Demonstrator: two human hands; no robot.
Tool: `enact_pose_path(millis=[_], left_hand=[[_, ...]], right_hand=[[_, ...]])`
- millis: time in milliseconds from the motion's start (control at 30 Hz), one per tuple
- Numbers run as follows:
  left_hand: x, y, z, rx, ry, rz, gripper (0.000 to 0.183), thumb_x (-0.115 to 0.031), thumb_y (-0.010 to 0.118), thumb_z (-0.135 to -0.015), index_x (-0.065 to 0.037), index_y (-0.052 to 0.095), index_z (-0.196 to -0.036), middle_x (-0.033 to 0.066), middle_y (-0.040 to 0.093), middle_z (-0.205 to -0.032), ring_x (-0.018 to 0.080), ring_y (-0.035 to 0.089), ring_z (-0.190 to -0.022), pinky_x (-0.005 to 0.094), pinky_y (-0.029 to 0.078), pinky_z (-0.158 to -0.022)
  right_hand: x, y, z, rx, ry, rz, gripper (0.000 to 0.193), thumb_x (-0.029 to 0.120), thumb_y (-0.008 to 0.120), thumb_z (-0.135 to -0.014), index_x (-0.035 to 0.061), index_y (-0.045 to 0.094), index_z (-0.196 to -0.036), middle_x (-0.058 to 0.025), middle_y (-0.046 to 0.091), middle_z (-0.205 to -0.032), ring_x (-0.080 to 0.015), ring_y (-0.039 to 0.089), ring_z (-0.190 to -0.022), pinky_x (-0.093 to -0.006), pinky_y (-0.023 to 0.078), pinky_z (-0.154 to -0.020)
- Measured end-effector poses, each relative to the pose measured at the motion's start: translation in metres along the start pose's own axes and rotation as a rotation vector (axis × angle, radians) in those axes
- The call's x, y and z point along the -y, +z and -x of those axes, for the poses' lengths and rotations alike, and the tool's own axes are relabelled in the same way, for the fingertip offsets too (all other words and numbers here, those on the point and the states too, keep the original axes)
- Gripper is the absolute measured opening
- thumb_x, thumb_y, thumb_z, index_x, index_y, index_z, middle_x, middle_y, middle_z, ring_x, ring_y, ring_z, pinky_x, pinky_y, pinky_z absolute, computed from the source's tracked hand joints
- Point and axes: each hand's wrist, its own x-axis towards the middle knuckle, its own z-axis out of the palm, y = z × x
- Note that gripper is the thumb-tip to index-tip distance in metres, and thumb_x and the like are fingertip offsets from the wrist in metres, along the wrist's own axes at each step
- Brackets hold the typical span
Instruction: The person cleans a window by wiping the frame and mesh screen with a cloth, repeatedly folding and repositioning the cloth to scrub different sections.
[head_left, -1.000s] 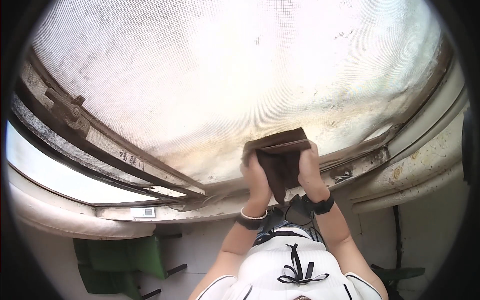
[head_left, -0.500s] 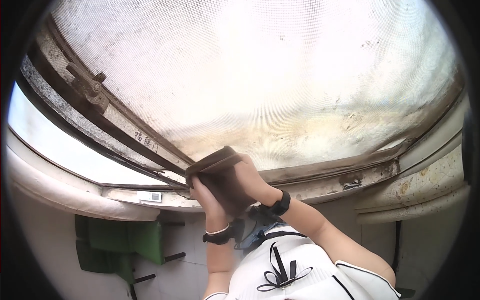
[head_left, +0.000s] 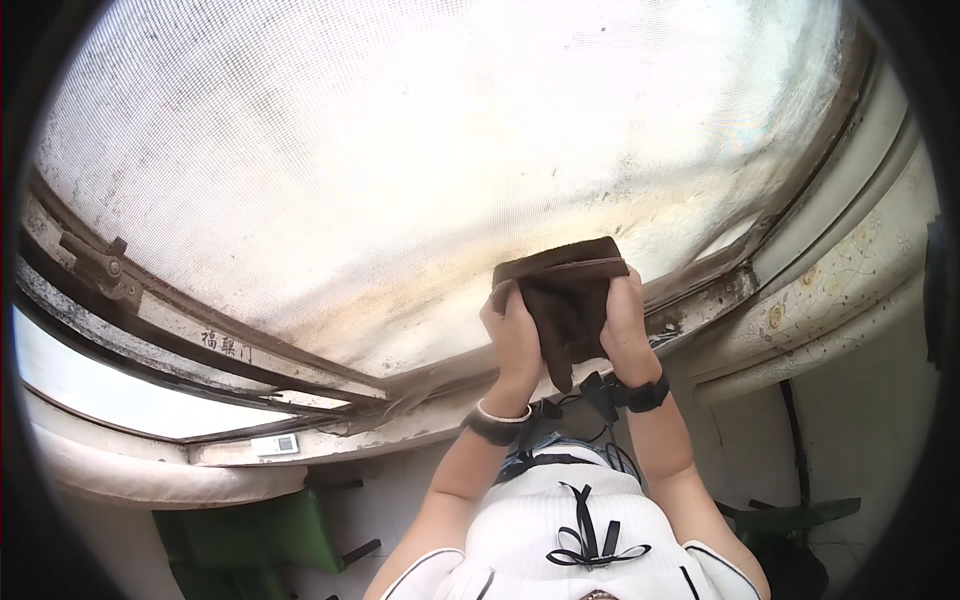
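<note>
A dark brown folded cloth (head_left: 567, 300) is held up between my two hands, in front of the lower part of a dusty window screen (head_left: 430, 150). My left hand (head_left: 513, 335) grips its left edge, the thumb against the near face. On the other side my right hand (head_left: 626, 318) pinches the right edge. The cloth's top is folded over in layers, and a loose corner hangs down between my wrists. Most fingertips are hidden behind the cloth. Both wrists wear dark bands.
Left, a dirty sliding frame with a latch (head_left: 110, 272) borders the screen. A small white device (head_left: 275, 445) lies on the sill (head_left: 400, 437). Gathered curtains (head_left: 840, 280) hang at both sides. Green chairs (head_left: 245, 540) stand below left, with another green seat (head_left: 795, 515) at lower right.
The cloth and both hands have moved right and slightly up, away from the frame's corner. My hands are farther apart, with the cloth spread between them. The view has shifted too.
</note>
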Motion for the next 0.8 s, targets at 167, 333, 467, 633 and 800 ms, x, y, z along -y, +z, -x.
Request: enact_pose_path(millis=[167, 333, 467, 633, 800], left_hand=[[-0.009, -0.010, 0.001, -0.119, 0.031, 0.131, 0.023, -0.018, 0.042, -0.092, 0.002, 0.052, -0.099, 0.0088, 0.056, -0.095, 0.0153, 0.053, -0.083, 0.0272, 0.045, -0.072], [-0.017, -0.071, -0.007, -0.427, 0.081, 0.224, 0.026, -0.021, 0.041, -0.092, 0.000, 0.049, -0.104, 0.0100, 0.054, -0.100, 0.0181, 0.054, -0.089, 0.0308, 0.045, -0.077], [-0.007, -0.150, -0.016, -0.481, 0.180, 0.229, 0.033, -0.030, 0.038, -0.092, -0.002, 0.050, -0.104, 0.0086, 0.056, -0.097, 0.0189, 0.056, -0.087, 0.0306, 0.047, -0.074], [0.001, -0.191, -0.009, -0.551, 0.131, 0.198, 0.039, -0.035, 0.038, -0.090, 0.000, 0.053, -0.101, 0.0097, 0.057, -0.094, 0.0186, 0.058, -0.081, 0.0305, 0.049, -0.066], [-0.006, -0.154, -0.002, -0.580, 0.109, 0.058, 0.036, -0.029, 0.043, -0.089, 0.003, 0.053, -0.102, 0.0108, 0.058, -0.093, 0.0199, 0.058, -0.079, 0.0297, 0.048, -0.065]], right_hand=[[-0.006, 0.020, 0.011, 0.099, 0.066, 0.000, 0.023, 0.008, 0.039, -0.086, -0.0041, 0.059, -0.087, -0.0108, 0.062, -0.083, -0.0138, 0.058, -0.072, -0.0246, 0.048, -0.066], [-0.029, 0.075, 0.039, 0.410, 0.246, 0.073, 0.025, 0.003, 0.039, -0.083, -0.0064, 0.060, -0.094, -0.0112, 0.063, -0.086, -0.0128, 0.058, -0.074, -0.0237, 0.047, -0.067], [-0.077, 0.119, 0.064, 0.671, 0.383, 0.055, 0.026, 0.001, 0.041, -0.081, -0.0032, 0.064, -0.090, -0.0097, 0.063, -0.083, -0.0127, 0.057, -0.075, -0.0226, 0.046, -0.067], [-0.118, 0.130, 0.080, 0.780, 0.476, 0.073, 0.027, 0.004, 0.039, -0.084, -0.0033, 0.058, -0.101, -0.0096, 0.061, -0.094, -0.0144, 0.057, -0.086, -0.0245, 0.046, -0.076], [-0.093, 0.102, 0.063, 0.655, 0.489, -0.011, 0.027, 0.006, 0.038, -0.086, -0.0018, 0.058, -0.102, -0.0088, 0.061, -0.095, -0.0144, 0.058, -0.084, -0.0256, 0.048, -0.073]])
